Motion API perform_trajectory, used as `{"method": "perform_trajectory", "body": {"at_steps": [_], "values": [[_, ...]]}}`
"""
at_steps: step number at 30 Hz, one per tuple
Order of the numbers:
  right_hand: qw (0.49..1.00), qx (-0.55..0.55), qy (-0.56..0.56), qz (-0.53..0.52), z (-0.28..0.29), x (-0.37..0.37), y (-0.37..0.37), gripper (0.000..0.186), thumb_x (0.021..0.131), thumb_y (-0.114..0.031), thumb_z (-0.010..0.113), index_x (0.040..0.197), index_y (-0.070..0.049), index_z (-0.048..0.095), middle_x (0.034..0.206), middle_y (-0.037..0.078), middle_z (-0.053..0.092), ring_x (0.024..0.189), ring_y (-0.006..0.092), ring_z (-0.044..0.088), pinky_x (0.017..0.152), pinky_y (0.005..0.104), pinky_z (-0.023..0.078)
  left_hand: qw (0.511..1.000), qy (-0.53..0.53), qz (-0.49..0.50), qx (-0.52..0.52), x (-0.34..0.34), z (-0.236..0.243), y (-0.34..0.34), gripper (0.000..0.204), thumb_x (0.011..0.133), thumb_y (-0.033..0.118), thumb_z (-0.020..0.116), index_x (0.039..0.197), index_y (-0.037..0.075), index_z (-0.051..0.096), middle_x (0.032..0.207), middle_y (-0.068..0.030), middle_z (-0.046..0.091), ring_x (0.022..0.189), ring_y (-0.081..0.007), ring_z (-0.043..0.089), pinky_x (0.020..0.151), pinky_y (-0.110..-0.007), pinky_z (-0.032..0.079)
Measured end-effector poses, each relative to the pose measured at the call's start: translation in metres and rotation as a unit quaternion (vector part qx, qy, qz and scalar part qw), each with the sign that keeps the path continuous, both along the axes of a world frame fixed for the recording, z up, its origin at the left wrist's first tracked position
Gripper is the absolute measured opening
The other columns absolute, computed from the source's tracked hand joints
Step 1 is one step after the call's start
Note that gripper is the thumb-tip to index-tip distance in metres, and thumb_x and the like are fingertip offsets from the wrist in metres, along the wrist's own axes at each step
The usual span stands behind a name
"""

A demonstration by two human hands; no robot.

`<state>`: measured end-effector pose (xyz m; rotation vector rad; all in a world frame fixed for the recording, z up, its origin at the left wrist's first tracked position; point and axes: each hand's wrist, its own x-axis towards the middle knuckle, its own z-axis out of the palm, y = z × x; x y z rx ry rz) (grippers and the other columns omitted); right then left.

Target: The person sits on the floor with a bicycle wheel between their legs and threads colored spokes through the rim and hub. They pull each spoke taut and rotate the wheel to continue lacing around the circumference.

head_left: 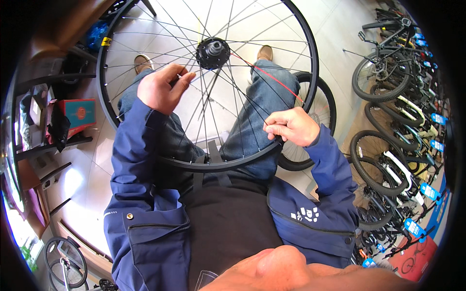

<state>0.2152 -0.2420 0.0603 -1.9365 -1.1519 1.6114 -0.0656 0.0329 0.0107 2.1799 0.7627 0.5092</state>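
Observation:
A black bicycle wheel rim (314, 53) without a tyre is in front of me above my legs, laced with thin dark spokes to a black hub (212, 52). One red spoke (272, 76) runs from the hub to the rim's right side. My left hand (162, 88) is over the left spokes, thumb and forefinger pinched together; whatever lies between them is too small to make out. At the lower right of the rim, my right hand (292, 127) is closed, with fingertips pinching a dark spoke close to the rim.
A dark upright bracket (212, 151) stands at the rim's near edge. Another wheel with a tyre (331, 109) is behind my right hand. Several bicycles (383, 75) line the right side. A red and teal box (80, 115) sits on a shelf at left.

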Motion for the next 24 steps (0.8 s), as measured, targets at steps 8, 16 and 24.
{"method": "perform_trajectory", "body": {"at_steps": [8, 16, 24], "values": [[1.0, 0.016, -0.005, 0.005, 0.0, -0.002, -0.002, 0.013, 0.112, -0.014, 0.074, 0.114, -0.002, 0.08, 0.09, 0.002, 0.082, 0.078, 0.0053, 0.071, 0.065, 0.0245, 0.055, 0.999, -0.014, -0.003, 0.029, -0.001, 0.002, 0.0, 0.026, 0.104, 0.032, 0.084, 0.1, 0.007, 0.077, 0.077, -0.0145, 0.073, 0.068, -0.0327, 0.074, 0.064, -0.041, 0.056], [0.993, 0.109, -0.036, 0.015, -0.001, -0.004, -0.012, 0.009, 0.106, -0.001, 0.076, 0.114, 0.002, 0.078, 0.089, 0.006, 0.081, 0.083, 0.0114, 0.079, 0.076, 0.0283, 0.062, 0.999, -0.032, 0.001, 0.019, -0.001, -0.001, -0.001, 0.025, 0.105, 0.03, 0.084, 0.101, 0.006, 0.076, 0.073, -0.0136, 0.07, 0.065, -0.0312, 0.072, 0.062, -0.039, 0.055], [0.964, 0.201, -0.175, -0.011, 0.02, 0.027, -0.018, 0.013, 0.102, -0.002, 0.08, 0.114, 0.001, 0.081, 0.098, 0.01, 0.081, 0.084, 0.0117, 0.076, 0.074, 0.0284, 0.061, 1.0, -0.02, -0.006, 0.001, -0.001, 0.003, -0.001, 0.02, 0.106, 0.023, 0.083, 0.107, 0.004, 0.078, 0.073, -0.0114, 0.071, 0.064, -0.022, 0.068, 0.064, -0.034, 0.054]]}}
